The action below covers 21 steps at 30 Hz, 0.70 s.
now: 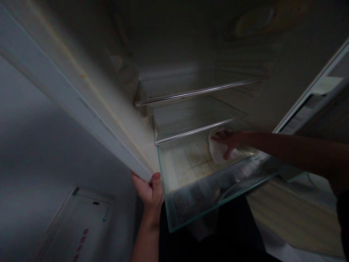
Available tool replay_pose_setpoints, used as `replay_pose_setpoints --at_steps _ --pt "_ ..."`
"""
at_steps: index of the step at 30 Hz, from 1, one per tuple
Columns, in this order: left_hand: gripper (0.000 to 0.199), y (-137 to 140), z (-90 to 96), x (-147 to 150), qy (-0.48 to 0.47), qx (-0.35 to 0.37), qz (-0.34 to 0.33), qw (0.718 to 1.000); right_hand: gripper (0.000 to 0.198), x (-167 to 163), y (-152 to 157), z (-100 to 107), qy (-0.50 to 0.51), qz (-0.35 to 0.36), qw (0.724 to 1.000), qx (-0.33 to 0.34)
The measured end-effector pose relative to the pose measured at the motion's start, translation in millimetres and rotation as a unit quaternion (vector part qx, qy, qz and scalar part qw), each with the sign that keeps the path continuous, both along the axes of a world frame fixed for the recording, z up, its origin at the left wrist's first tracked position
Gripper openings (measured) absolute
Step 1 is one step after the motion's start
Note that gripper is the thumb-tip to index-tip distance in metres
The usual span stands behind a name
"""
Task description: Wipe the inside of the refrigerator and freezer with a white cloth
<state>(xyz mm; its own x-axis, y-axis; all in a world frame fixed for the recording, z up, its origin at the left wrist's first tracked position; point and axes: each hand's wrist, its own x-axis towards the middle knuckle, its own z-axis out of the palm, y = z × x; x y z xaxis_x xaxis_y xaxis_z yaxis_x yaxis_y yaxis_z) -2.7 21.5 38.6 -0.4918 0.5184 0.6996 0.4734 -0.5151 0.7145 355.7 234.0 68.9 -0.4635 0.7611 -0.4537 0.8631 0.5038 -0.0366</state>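
Nearest, a forearm (pixel 297 148) leads to the right hand (pixel 229 142), spread wide over a cloth (pixel 216 153), seemingly atop the glass shelf (pixel 185 208). The cloth looks light and soft, best pressed under the palm; the shelf, stiff and breakable, best held by its edges. The left hand (pixel 151 191) clasps the fridge edge (pixel 110 136).

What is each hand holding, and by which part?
Left hand: the fridge wall, by its front edge beside the glass shelf. Right hand: spread over the right part of a white cloth; any pinch is unclear.
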Motion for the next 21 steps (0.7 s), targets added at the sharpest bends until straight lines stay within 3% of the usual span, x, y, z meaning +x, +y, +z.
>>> replay_pose_setpoints --at_steps 5,8,11,13,15,17,21 --pt "0.078 1.7 -3.6 -1.8 0.005 0.001 0.013 1.000 0.155 -33.0 -21.2 -7.0 -0.013 -0.022 1.000 -0.012" --pt "0.084 2.4 -4.2 -1.7 0.007 -0.001 0.001 1.000 0.125 -72.6 -32.4 -27.5 0.038 0.069 0.994 0.075" --pt "0.084 2.0 -1.9 -1.2 0.022 -0.004 0.007 1.000 0.080 -128.7 -39.7 -46.1 0.162 0.248 0.932 0.207" --pt "0.081 1.1 0.0 -1.3 0.025 0.000 0.011 1.000 0.076 -169.7 -40.8 -50.5 0.208 0.330 0.884 0.259" --pt "0.074 -0.3 1.2 -2.1 0.027 -0.003 0.007 1.000 0.077 -204.7 -36.9 -47.5 0.208 0.356 0.867 0.282" --pt "0.068 -1.9 0.9 -3.4 0.028 -0.014 0.003 1.000 0.073 -225.5 -26.8 -38.8 0.175 0.338 0.878 0.291" --pt "0.066 -2.3 -3.7 -6.4 0.028 -0.023 0.011 0.999 0.067 -211.2 7.3 -11.5 0.136 0.381 0.877 0.258"
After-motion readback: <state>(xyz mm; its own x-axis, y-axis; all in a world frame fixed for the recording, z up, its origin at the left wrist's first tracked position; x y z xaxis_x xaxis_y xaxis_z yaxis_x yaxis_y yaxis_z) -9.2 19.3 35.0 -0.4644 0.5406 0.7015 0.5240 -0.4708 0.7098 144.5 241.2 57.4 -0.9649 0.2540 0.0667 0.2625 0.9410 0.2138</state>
